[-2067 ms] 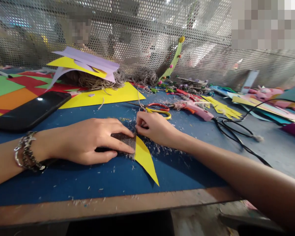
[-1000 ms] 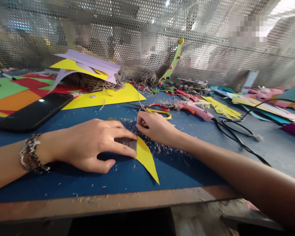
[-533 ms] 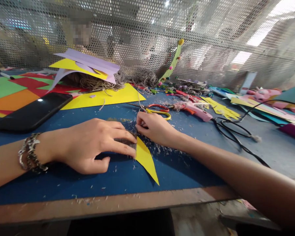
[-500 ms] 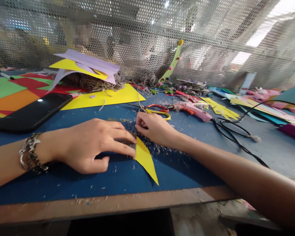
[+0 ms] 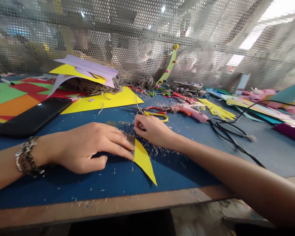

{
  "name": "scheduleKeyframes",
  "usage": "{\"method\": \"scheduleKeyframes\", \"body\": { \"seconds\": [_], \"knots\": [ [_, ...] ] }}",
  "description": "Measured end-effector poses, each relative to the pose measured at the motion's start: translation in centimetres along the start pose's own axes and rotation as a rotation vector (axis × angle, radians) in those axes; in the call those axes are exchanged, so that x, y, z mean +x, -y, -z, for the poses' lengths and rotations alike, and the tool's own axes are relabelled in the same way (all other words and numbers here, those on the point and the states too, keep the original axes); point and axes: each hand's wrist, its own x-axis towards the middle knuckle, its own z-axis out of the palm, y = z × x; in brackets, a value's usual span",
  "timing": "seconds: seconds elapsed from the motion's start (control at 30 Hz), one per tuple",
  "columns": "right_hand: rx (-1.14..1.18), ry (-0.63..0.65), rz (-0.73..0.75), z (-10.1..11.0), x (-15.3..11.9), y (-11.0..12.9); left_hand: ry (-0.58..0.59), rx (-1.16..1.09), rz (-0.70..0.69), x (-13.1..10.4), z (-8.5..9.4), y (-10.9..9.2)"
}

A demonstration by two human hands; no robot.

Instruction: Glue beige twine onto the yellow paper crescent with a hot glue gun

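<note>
A yellow curved paper piece [image 5: 145, 159] lies on the blue table, tapering to a point near the front edge. Its left part is covered by a grey, string-like layer [image 5: 130, 141]. My left hand [image 5: 95, 147] rests over that layer, fingers stretched out and pressing down, hiding much of it. Just beyond the paper's upper edge, my right hand [image 5: 153, 129] is closed in a pinch on a thin grey string [image 5: 137, 102]. The string shows behind the fingers; its end in the pinch is hidden. Scissors [image 5: 156, 113] with red and yellow handles lie behind my right hand.
A black phone [image 5: 34, 116] lies left, near coloured paper sheets [image 5: 19, 103]. Grey string [image 5: 88, 86] is heaped under purple paper [image 5: 88, 65]. A pink glue gun [image 5: 195, 113] with a black cable [image 5: 226, 139] is at right. A perforated metal screen [image 5: 127, 39] stands behind.
The camera view has shifted slightly. My left fingers have slid a little left, so more of the grey layer shows. My right hand keeps its pinch near the paper's upper edge.
</note>
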Motion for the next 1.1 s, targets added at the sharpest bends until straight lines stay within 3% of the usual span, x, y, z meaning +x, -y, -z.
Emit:
{"method": "scheduleKeyframes", "body": {
  "seconds": [0.13, 0.23, 0.37, 0.53, 0.73, 0.83, 0.9, 1.0, 1.1],
  "knots": [
    [-0.008, -0.002, 0.014, -0.1, 0.1, -0.1, 0.009, -0.073, 0.057, -0.3, 0.3, -0.1],
    [-0.014, 0.001, 0.010, -0.1, 0.2, -0.1, -0.053, -0.212, 0.040, -0.1, 0.3, -0.6],
    [-0.013, -0.008, 0.021, -0.3, 0.3, -0.3, -0.274, -0.362, 0.101, 0.2, 0.2, -0.8],
    [-0.004, 0.008, 0.092, -0.3, 0.2, -0.6, -0.481, -0.204, 0.266, 0.0, 0.0, 0.5],
    [0.016, 0.017, 0.075, 0.0, 0.2, -0.4, -0.388, -0.080, 0.378, -0.6, -0.2, 1.9],
    [0.049, 0.009, 0.091, 0.2, 0.2, -0.4, -0.404, 0.053, 0.405, -0.6, -0.2, 2.4],
    [0.075, -0.004, 0.109, 0.2, 0.3, -0.5, -0.338, 0.129, 0.449, -0.6, -0.3, 2.6],
    [0.104, -0.005, 0.130, 0.1, 0.4, -0.7, -0.177, 0.103, 0.470, -0.7, -0.6, 2.8],
    [0.137, 0.020, 0.161, 0.2, 0.6, -0.9, -0.142, -0.016, 0.450, -0.7, -0.6, 2.7]
  ]
}}
